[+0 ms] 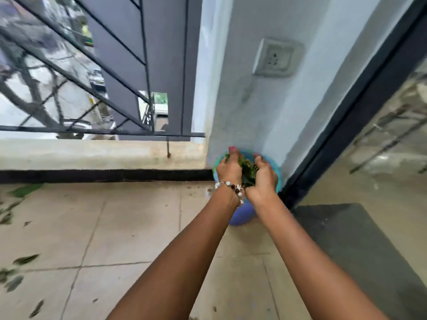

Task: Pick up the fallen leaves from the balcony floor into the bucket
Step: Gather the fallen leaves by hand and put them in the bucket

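On the tiled balcony floor (129, 227), beside the railing (76, 88), I see loose leaves (16, 271) scattered at left. My left hand (228, 169) and right hand (264, 179) together clasp a clump of leaves (249, 170) over the blue bucket (241, 215) against the wall (265, 107).

Floor (129, 227) is matt beige tile, kinda dusty. Bucket (241, 215) looks like smooth blue plastic. Railing (92, 132) is dark painted metal, wall (265, 107) is rough pale paint, and the doormat (351, 245) is coarse and dark.
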`<state>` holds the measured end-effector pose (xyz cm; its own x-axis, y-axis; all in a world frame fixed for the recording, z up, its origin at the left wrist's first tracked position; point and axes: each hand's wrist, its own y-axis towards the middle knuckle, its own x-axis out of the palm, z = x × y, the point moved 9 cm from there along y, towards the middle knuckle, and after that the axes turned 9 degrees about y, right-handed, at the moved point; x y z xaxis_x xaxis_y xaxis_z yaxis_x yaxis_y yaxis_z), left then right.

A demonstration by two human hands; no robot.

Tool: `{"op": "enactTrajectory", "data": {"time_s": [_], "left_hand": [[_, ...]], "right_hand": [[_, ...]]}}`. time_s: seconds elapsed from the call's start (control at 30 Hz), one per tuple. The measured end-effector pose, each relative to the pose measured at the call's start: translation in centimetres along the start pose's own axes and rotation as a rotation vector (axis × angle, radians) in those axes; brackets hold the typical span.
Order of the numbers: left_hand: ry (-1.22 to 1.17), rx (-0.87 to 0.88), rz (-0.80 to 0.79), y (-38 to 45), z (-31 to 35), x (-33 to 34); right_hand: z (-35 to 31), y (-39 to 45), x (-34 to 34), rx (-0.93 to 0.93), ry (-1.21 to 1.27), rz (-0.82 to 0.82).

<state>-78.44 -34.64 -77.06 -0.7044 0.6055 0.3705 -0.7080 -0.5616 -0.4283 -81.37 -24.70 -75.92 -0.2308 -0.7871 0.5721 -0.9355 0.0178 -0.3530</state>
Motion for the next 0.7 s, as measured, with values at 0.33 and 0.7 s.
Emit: {"op": "enactTrajectory", "data": {"time_s": [0.33, 0.7], "left_hand": [[0.016, -0.26, -0.231, 10.7, -8.4, 5.6], [0.207, -0.148, -0.195, 5.9, -2.7, 2.4]], "right_hand": [[-0.4, 11.3, -4.6, -0.054, -0.093, 0.176], [-0.4, 8.8, -4.0, -0.076, -0.092, 0.144]]}}
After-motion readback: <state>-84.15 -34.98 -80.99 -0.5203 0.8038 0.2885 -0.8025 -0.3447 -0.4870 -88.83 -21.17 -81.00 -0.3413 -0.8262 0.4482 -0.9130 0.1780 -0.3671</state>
